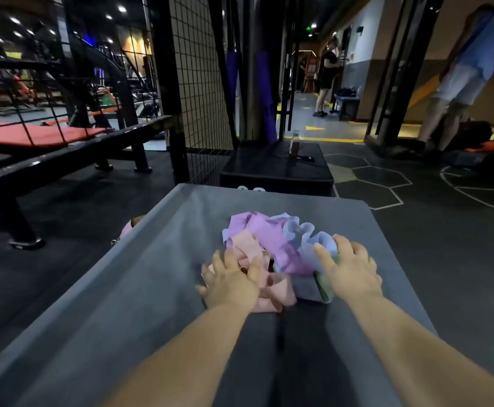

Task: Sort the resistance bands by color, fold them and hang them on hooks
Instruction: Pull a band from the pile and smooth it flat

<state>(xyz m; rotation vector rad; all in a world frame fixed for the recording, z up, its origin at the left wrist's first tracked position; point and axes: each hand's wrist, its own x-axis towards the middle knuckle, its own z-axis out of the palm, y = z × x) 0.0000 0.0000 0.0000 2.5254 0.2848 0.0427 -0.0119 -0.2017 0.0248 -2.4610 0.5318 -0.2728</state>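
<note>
Gym room on my feed, dim, with dark rubber flooring and white hexagon lines (380, 177), a wire mesh panel (198, 83) and a red bench pad (34, 133) off to the left. Up close is a grey padded platform (122, 289), and behind it a black box (275, 171) with a bottle (294, 143) on top. The box has white marks on its front edge, but they're cut off and I can't read them. The resistance bands (269, 239) sit in one tangled heap mid-platform. The left hand (231, 283) rests on the pink bands (248, 245), fingers spread, and the right hand (351, 268) lies loosely over the light blue bands (313, 239), not clamped on anything.
</note>
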